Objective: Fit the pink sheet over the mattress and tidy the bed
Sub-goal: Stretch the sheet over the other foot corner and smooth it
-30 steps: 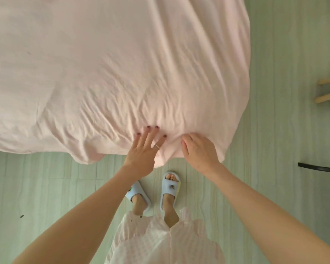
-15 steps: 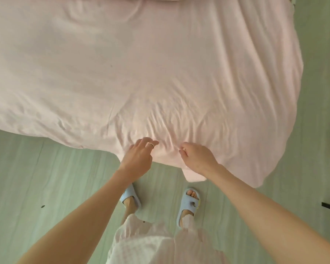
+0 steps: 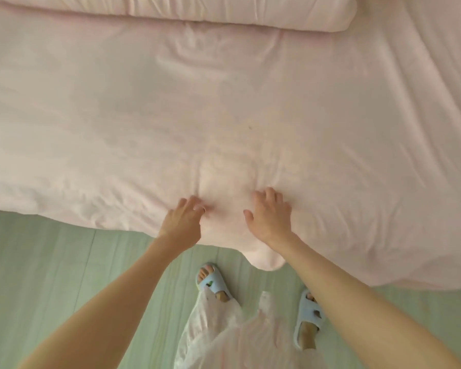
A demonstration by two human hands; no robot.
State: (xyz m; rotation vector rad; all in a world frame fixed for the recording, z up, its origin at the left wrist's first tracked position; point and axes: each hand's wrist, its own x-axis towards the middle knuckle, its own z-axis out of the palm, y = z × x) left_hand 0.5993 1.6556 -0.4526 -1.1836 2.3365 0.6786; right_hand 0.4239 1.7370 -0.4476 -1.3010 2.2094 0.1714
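On the bed, the pink sheet (image 3: 224, 115) lies spread, its edge hanging near my feet. My right hand (image 3: 270, 217) presses it flat, holding nothing. My left hand (image 3: 183, 222) maybe pinches it; too blurry. It's soft and light, so I'd grab the hanging edge.

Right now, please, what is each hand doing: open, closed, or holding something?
Left hand: fingers curled into the pink sheet, gripping it.
Right hand: open, fingers spread, pressing on the sheet.
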